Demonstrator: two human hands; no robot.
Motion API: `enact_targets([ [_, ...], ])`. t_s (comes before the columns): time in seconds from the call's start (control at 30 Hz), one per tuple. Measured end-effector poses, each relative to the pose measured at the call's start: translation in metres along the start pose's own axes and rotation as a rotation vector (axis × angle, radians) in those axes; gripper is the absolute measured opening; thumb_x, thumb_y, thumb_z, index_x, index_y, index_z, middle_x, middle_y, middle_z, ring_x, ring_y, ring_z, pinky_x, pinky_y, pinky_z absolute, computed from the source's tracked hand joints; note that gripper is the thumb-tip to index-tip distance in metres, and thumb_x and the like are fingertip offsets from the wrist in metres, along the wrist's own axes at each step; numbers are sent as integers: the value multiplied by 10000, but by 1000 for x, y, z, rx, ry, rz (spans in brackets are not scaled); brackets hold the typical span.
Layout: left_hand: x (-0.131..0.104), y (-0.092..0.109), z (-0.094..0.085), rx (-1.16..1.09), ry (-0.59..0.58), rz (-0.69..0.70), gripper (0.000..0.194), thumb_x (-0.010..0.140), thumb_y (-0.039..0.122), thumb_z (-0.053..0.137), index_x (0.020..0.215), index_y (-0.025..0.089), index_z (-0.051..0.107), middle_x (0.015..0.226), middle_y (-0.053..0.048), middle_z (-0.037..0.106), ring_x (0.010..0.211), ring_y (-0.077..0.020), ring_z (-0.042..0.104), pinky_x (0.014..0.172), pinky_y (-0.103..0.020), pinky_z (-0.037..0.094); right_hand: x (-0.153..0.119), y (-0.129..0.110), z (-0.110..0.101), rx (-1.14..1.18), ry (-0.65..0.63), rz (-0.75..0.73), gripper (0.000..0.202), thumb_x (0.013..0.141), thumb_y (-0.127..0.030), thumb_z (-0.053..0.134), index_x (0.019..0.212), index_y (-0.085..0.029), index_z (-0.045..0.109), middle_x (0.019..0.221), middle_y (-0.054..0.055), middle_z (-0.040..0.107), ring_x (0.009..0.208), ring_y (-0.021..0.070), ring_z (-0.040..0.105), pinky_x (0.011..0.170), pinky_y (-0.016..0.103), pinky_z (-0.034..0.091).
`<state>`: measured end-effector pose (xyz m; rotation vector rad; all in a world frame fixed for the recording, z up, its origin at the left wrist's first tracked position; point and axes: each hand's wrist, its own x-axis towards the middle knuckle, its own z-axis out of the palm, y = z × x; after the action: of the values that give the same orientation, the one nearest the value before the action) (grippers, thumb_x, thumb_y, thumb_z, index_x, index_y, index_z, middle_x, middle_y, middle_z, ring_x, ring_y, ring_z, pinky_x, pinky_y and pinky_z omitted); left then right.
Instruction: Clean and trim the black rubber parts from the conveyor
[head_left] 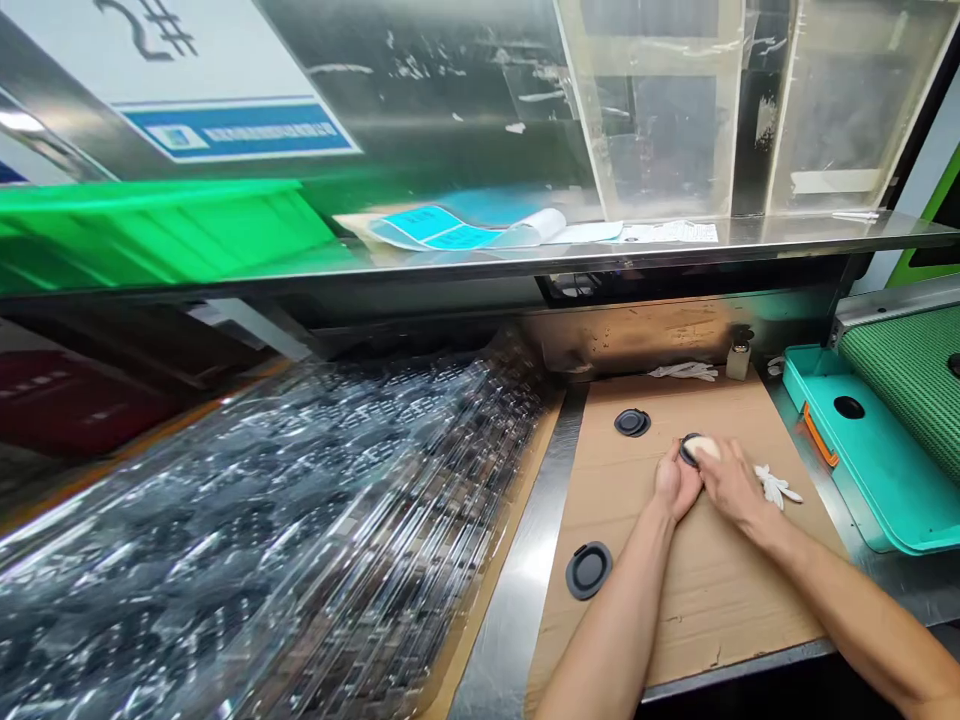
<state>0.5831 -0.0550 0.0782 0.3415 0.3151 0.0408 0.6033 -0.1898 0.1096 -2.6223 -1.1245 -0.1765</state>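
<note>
Left hand [677,486]: grip closed around one dark round part [685,453], held over the cardboard sheet [720,600]. Right hand [731,487]: grip closed on one pale pad [703,448], held against the part. Two dark discs [589,570] are laid to the left on the sheet; the bench [517,630] is covered beneath. One black disc [849,407] is contained in the turquoise bin [892,475], right.

A: Room to pass?
B: Bare cardboard [720,600], lower right of frame, between left forearm [634,605] and right forearm [847,600]. Second gap near lower centre-right, between upper dark disc [632,423] and lower dark disc [589,570].
A: Obstructions?
B: Teal bin [862,480], right edge; clear plastic trays [300,520], lower left; shelf [787,232] spanning the frame's upper half.
</note>
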Motion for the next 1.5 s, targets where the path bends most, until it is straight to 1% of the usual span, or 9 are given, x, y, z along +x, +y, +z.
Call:
enact_targets([
  [0.27,1,-2,-2,54,-19,-2,382,1018,379,424,1127,120,682,1183,-181,731,1199,-298,679,1098,-483,510,1,-6,8,41,-13,14,489,984,-222,454,1437,-277,630,1401,171,567,1221,325,507,1006,438,479],
  [0.43,-2,3,-1,29,-14,40,363,1039,358,408,1089,123,681,1231,-172,720,1186,-267,687,1044,-416,546,10,25,6,194,99,110,442,982,-244,464,1372,-252,673,1388,155,607,1245,304,528,1069,455,454],
  [0.57,-4,5,1,47,-48,-2,411,1042,394,405,1145,102,675,1354,-203,660,1213,-297,675,975,-407,572,23,57,-4,767,262,324,423,985,-411,458,1288,-188,652,1103,101,728,984,231,664,910,396,553],
  [0.7,-5,2,3,85,-53,0,429,1044,421,401,1146,106,675,1362,-207,653,1183,-293,684,979,-421,567,27,55,-13,1428,162,476,452,911,-586,522,1097,-190,638,861,45,709,685,175,646,576,280,531],
  [0.77,-6,0,4,94,-49,19,434,1045,442,399,1141,123,677,1313,-188,680,1169,-283,685,1007,-441,556,26,47,-15,1540,101,439,507,903,-663,515,1041,-187,627,829,48,700,640,161,628,524,257,492],
  [1.03,-10,-14,11,113,-50,58,380,1047,406,414,1195,177,680,1249,-118,708,1218,-266,648,1095,-455,507,12,25,-4,759,153,253,321,919,-448,555,1128,-227,655,889,40,748,782,193,674,716,283,488],
  [1.2,-14,-19,16,123,-27,74,400,1052,371,390,1267,163,655,1237,-127,712,1212,-273,657,1113,-462,486,13,23,-3,761,24,183,253,877,-390,576,1012,-225,711,861,13,751,748,177,660,704,261,488],
  [1.37,-12,-20,16,123,-25,80,348,1042,346,430,1190,156,682,1249,-127,710,1237,-260,640,1101,-421,493,18,34,-3,646,145,305,249,874,-350,574,1010,-218,735,930,41,772,826,201,686,753,280,493],
  [1.5,-12,-26,18,113,-4,102,364,1043,357,413,1160,153,691,1220,-128,723,1218,-271,653,1084,-438,506,20,30,-2,776,27,251,229,882,-334,578,998,-206,728,944,34,774,838,189,697,757,266,502],
])
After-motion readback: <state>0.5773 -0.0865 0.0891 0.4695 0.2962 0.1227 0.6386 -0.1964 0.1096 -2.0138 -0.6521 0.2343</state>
